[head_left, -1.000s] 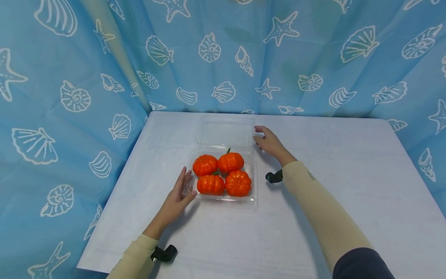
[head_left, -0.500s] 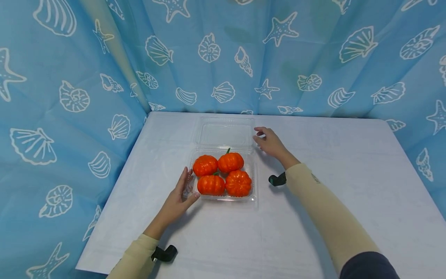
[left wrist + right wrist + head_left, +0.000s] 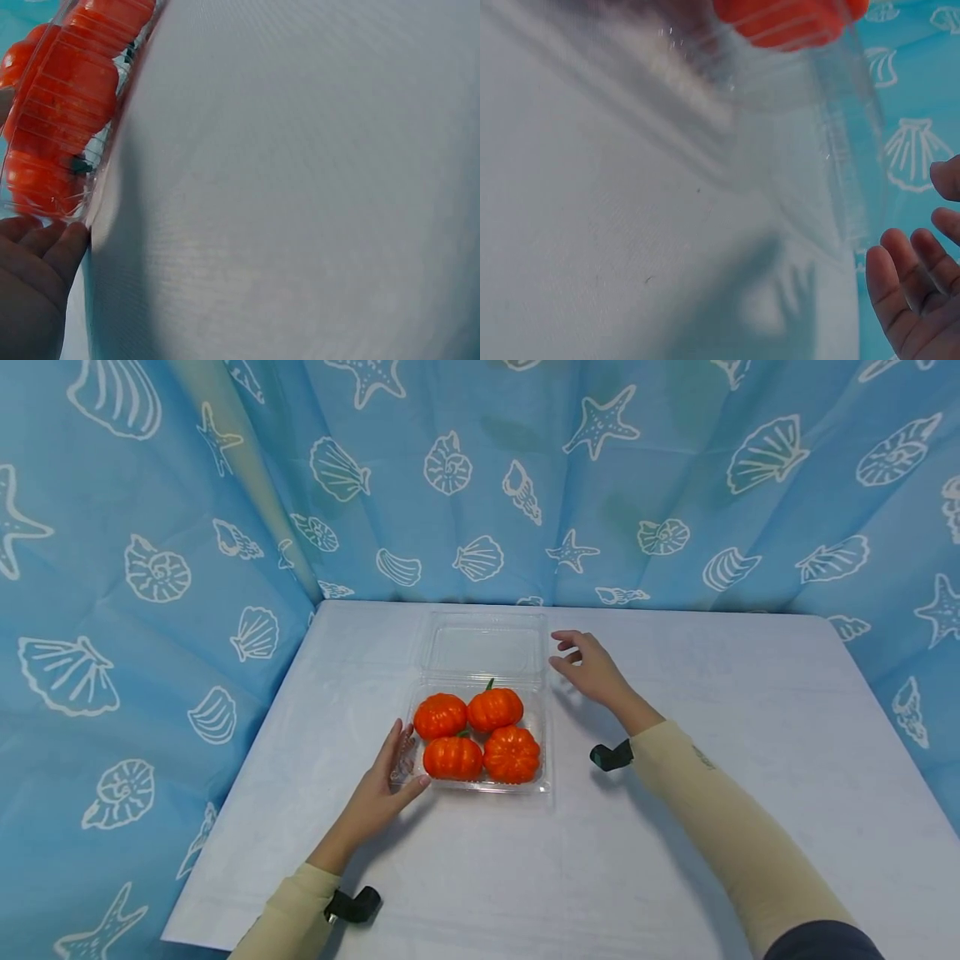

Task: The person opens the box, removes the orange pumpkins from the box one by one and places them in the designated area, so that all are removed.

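The left hand (image 3: 375, 797), fingers straight, touches the left wall of the clear plastic box (image 3: 534, 703) without gripping it. Four glossy, lobed orange pumpkins (image 3: 453, 757) sit inside; the thin lid (image 3: 487, 647) lies open behind. At the box's far right, the right hand (image 3: 588, 668) hovers empty, fingers loosely bent.

Surface (image 3: 750, 693): white, flat, straight along its far and left edges. Finish at close range shows a fine texture (small dark specks (image 3: 649, 280) noted in the right wrist view). Load: one clear plastic container (image 3: 480, 788), its base resting left of centre. The attached lid (image 3: 483, 643) is opened back toward the far edge; whether it touches the surface throughout cannot be determined.
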The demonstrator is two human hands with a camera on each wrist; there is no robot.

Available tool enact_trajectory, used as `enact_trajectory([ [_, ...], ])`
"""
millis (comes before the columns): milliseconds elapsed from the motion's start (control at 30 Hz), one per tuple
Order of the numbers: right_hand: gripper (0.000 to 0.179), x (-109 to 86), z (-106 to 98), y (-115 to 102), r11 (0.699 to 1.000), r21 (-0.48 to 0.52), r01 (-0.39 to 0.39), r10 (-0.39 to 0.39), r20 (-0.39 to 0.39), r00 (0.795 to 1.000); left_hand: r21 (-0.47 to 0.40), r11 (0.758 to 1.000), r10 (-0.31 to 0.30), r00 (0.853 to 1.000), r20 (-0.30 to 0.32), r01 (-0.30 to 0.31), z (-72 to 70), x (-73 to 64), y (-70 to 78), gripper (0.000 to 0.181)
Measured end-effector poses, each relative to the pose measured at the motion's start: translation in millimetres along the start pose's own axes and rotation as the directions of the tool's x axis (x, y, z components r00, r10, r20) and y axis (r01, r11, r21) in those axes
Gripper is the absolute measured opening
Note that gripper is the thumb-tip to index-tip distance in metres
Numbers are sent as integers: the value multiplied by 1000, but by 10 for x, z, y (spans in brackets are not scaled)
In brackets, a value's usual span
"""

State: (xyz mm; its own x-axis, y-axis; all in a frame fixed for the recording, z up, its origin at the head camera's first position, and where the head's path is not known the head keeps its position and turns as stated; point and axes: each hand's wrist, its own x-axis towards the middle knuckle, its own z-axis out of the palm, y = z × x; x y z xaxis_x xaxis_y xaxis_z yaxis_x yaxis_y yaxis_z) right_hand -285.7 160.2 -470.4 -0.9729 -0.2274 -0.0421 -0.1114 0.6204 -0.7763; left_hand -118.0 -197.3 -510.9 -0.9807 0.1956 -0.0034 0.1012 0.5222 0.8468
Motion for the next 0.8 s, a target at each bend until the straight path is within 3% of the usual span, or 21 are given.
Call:
enact_trajectory([
  [567, 51, -294, 27, -340, 996, 31, 85, -86, 52, 995, -19, 1000, 5, 1000, -1, -6, -13, -21, 20, 99],
  [800, 52, -364, 97, -500, 996, 48, 78, -83, 100, 992, -20, 1000, 5, 1000, -1, -5, -7, -15, 22, 99],
])
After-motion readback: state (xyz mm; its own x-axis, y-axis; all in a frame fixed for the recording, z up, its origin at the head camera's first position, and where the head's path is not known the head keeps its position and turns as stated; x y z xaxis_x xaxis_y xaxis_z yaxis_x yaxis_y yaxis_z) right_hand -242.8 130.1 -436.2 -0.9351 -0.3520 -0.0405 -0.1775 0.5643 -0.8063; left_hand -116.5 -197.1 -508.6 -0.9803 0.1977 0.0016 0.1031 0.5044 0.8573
